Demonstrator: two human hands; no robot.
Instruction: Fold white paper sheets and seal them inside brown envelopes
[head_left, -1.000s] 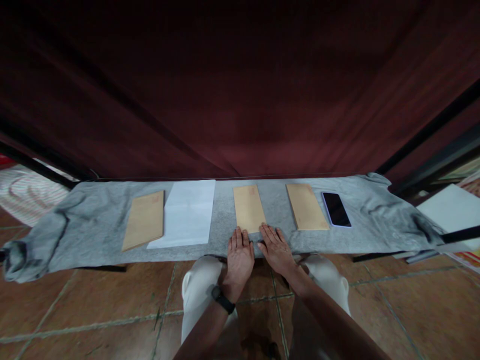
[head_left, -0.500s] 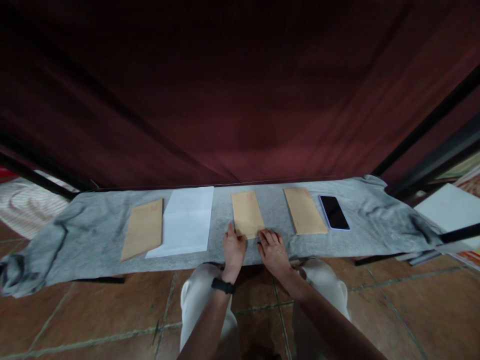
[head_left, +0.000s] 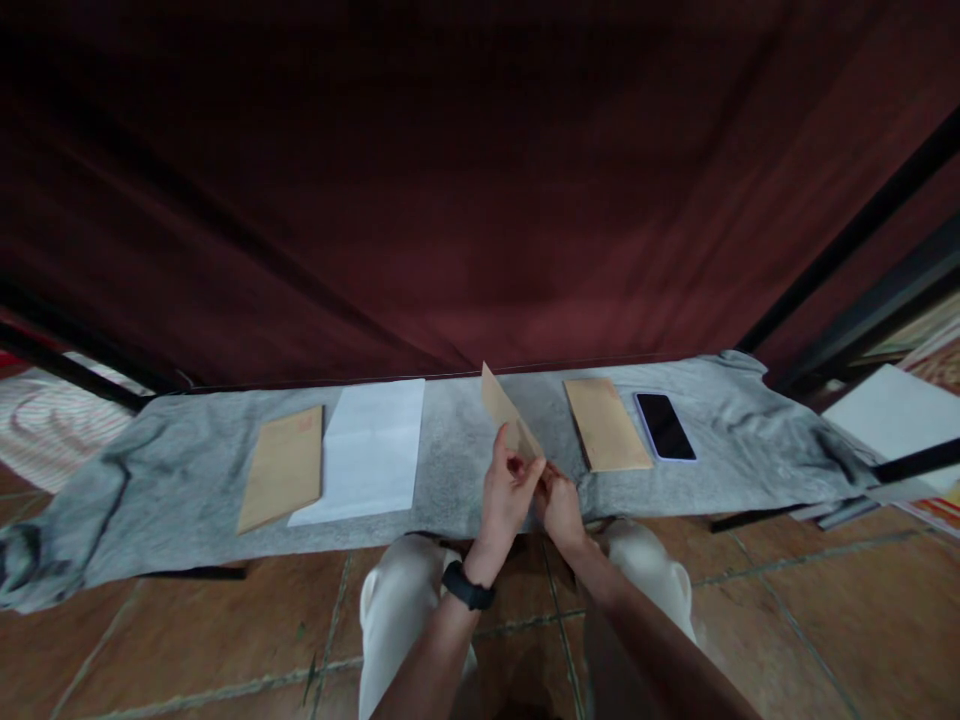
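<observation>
A brown paper envelope (head_left: 507, 408) is tilted up off the grey cloth, its far end raised. My left hand (head_left: 510, 488) pinches its near end between thumb and fingers, and a dark band circles that wrist. Close against it, my right hand (head_left: 559, 503) is closed on the same near end; its fingertips are partly hidden. To the right lies a stack of brown envelopes (head_left: 607, 424). On the left, a white sheet of paper (head_left: 375, 450) lies flat beside another brown envelope stack (head_left: 285, 466), which touches the sheet's edge.
A phone (head_left: 666, 427) with a pale purple case lies right of the right-hand envelopes. Grey cloth (head_left: 457, 430) covers the narrow bench. Behind it hangs a dark red curtain (head_left: 480, 250). Black metal bars (head_left: 847, 240) stand at both sides. My knees (head_left: 409, 600) are under the front edge.
The middle envelope was flat on the cloth with my hands at its near corners. Now it is lifted and turned on edge, and both hands have come together on its near end.
</observation>
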